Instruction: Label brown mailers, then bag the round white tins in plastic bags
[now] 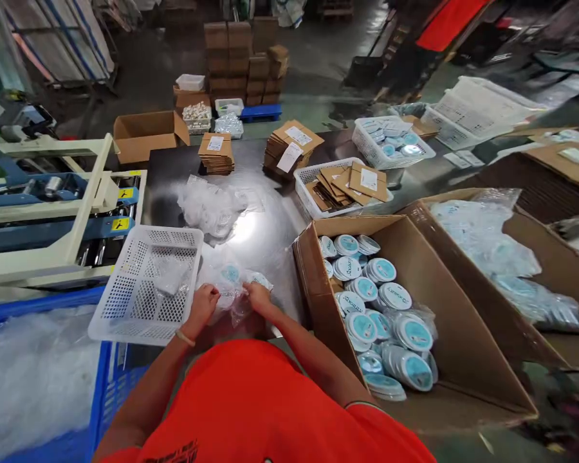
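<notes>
On the metal table (280, 257), right in front of me, lies a clear plastic bag (222, 273) with round blue-and-white items showing through it. My left hand (203, 307) grips the bag's near left edge, its fingers closed. Opposite it, my right hand (258, 298) pinches the bag's near right edge. A second round item (259, 279) in plastic lies just beyond my right hand. Farther back rests a pile of crumpled clear bags (210, 206). Beside my left hand stands a white basket (145, 283) with a small clear packet (170, 278) in it.
An open carton (463, 347) of round items stands at the right, another carton (516, 321) beyond it. Flat brown boxes (289, 145) and white baskets (303, 186) line the back. A blue crate (99, 386) and conveyor (43, 225) are at the left.
</notes>
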`<state>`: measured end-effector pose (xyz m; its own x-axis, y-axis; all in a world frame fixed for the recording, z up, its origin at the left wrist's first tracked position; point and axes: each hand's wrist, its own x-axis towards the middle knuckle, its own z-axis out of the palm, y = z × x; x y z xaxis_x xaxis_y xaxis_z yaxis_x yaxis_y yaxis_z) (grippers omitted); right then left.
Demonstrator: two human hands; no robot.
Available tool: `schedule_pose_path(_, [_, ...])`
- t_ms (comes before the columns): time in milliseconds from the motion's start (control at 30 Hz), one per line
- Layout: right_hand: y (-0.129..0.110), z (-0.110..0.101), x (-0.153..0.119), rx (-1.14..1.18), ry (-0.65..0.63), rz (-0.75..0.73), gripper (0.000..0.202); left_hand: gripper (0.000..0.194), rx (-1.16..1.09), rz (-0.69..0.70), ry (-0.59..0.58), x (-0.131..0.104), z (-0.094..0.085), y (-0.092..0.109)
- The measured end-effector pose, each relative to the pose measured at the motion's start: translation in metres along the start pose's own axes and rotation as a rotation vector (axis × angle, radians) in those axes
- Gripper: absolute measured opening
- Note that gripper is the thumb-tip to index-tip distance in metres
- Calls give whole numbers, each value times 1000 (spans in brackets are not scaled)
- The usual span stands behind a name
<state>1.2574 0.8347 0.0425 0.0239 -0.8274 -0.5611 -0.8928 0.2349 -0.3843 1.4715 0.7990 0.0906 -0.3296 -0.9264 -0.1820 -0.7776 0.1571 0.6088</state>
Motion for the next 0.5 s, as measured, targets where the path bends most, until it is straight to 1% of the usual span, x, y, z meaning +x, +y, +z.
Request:
schedule_pose_path(100, [9,-7,-11,68,21,54,29,15,-39,45,28,-10,1,4])
schedule_pose_path(167, [18,-17,-20,122,68,102,25,22,-61,70,57,-12,4,-1])
schedule_pose_path(233, [29,-30,-28,166,130,143,22,28,-72,131,43,-6,8,-8])
schedule_pose_path(300, [40,-44,-36,193,190,180,22,30,-72,185,5,3,15,-9])
schedule_pose_path(400, [56,-62,-52,212,263,221,23,31,-86,292,-104,9,29,2])
schedule_pose_path(433, [62,-66,-57,216,285,231,23,33,-101,327,-125,8,34,9])
schedule_pose_path(500, [72,-73,-67,228,326,259,25,37,-135,375,-129,7,45,23])
